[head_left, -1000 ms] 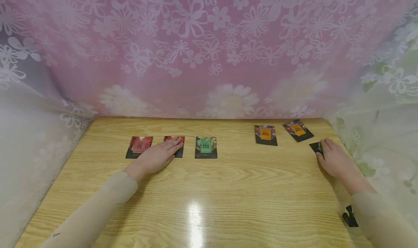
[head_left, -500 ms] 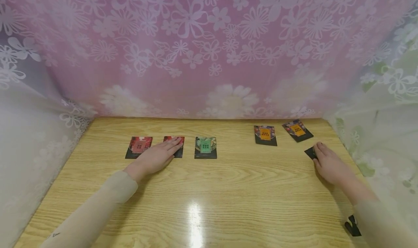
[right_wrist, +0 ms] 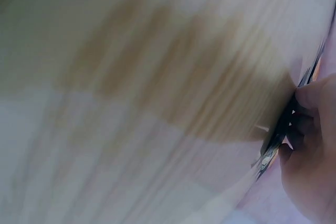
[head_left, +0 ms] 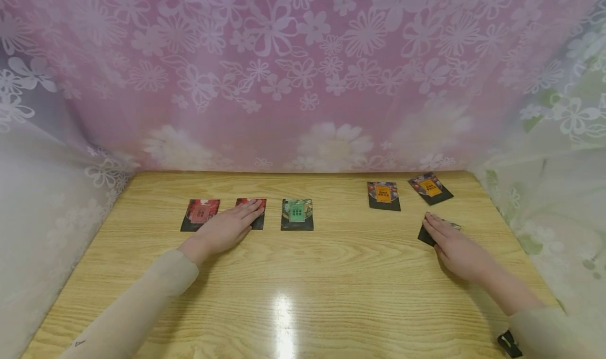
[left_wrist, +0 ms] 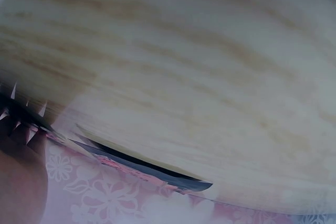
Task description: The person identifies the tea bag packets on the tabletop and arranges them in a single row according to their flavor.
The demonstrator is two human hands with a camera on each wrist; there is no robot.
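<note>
In the head view my left hand (head_left: pixel 224 227) rests flat, fingers straight, on a red-and-black sachet (head_left: pixel 258 222), covering much of it. Another red-and-black sachet (head_left: pixel 202 212) lies just left, partly behind the hand. To the right lies a green-and-black sachet (head_left: pixel 296 214). My right hand (head_left: pixel 456 248) lies with extended fingers over a black sachet (head_left: pixel 425 237), whose far corner shows beyond the fingers; most of its face is hidden. The right wrist view shows the fingertips against this sachet, low on the wooden surface.
Two orange-labelled sachets lie at the back right, one straight (head_left: pixel 383 196) and one tilted (head_left: pixel 431 188). A small black object (head_left: pixel 509 344) sits by the right sleeve. Floral curtains (head_left: pixel 307 85) hang behind and beside the wooden table (head_left: pixel 331 280).
My right hand has moved left and slightly nearer, sliding the black sachet along the table and turning it. My left hand has stayed on the red-and-black sachet.
</note>
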